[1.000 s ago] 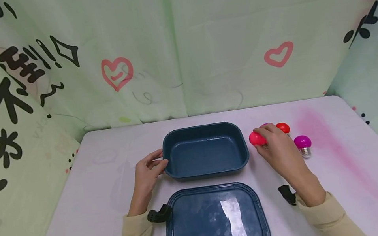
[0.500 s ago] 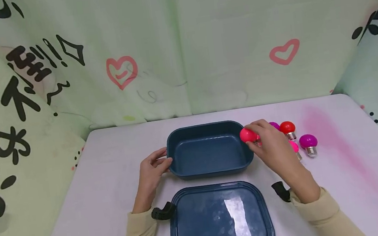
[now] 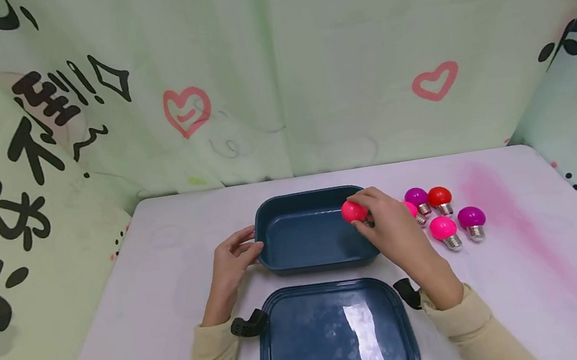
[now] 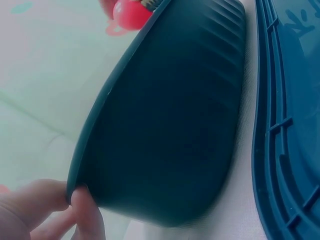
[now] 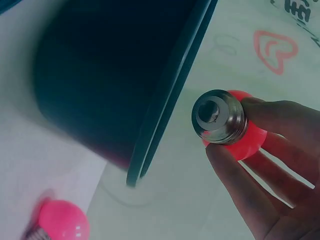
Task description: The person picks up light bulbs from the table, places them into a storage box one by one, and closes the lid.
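A pinkish-red light bulb (image 3: 353, 211) is pinched between the thumb and fingers of my right hand (image 3: 394, 224), over the right part of a dark blue rectangular box (image 3: 302, 245). In the right wrist view its metal screw base (image 5: 220, 117) faces the camera, and the hand is above the box's rim. My left hand (image 3: 234, 266) pinches the box's left rim; in the left wrist view the thumb and fingers (image 4: 87, 210) close on the rim's corner. The box stands upright and nothing shows inside it.
A dark blue lid (image 3: 336, 338) lies flat in front of the box. Right of the box lie several bulbs: a pink bulb (image 3: 443, 227), purple bulbs (image 3: 471, 217) and a red bulb (image 3: 439, 196). Another pink bulb is partly behind the right hand. A fabric wall stands behind the table.
My right hand has lifted the pinkish-red bulb from beside the others and carried it left over the box. The left hand keeps its hold on the rim.
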Motion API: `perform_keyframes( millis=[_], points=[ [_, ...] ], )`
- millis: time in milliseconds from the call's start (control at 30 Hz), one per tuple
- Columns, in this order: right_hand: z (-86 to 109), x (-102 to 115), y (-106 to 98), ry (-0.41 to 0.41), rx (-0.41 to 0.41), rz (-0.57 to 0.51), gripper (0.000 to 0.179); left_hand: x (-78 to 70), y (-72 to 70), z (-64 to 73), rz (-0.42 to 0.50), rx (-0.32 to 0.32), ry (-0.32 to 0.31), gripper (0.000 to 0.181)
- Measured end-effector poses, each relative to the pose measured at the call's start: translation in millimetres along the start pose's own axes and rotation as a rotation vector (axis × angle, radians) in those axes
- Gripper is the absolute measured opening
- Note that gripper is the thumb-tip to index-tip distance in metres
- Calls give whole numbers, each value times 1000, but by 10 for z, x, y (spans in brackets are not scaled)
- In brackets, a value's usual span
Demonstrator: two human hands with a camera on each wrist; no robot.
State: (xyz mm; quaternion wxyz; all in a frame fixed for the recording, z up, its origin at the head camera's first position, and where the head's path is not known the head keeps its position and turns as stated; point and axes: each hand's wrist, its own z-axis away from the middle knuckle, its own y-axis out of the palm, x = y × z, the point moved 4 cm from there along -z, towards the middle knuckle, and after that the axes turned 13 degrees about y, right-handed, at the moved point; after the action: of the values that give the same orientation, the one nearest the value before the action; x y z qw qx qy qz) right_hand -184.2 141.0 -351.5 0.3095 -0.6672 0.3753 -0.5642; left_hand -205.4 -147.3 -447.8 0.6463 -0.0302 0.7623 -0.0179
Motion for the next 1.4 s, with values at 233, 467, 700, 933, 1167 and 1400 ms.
perform_keyframes(
  millis=[233,467,700,933,1167,1400],
  points=[
    [-16,129,138,-12,24,-11,52,-9,3,10,16,20,2,43],
    [-36,282,276,-42,36,-25,50,6,12,4,26,18,-7,43],
    [-55,398,400,-53,64,-38,45,-4,21,3,19,15,-9,43],
    [-97,515,523,-44,100,-59,45,4,20,-3,26,14,-10,43],
    [-121,622,664,-49,146,-63,41,8,25,-7,21,16,-18,43],
    [-125,665,778,-72,172,-59,39,-4,23,3,18,17,-24,44]
  ],
)
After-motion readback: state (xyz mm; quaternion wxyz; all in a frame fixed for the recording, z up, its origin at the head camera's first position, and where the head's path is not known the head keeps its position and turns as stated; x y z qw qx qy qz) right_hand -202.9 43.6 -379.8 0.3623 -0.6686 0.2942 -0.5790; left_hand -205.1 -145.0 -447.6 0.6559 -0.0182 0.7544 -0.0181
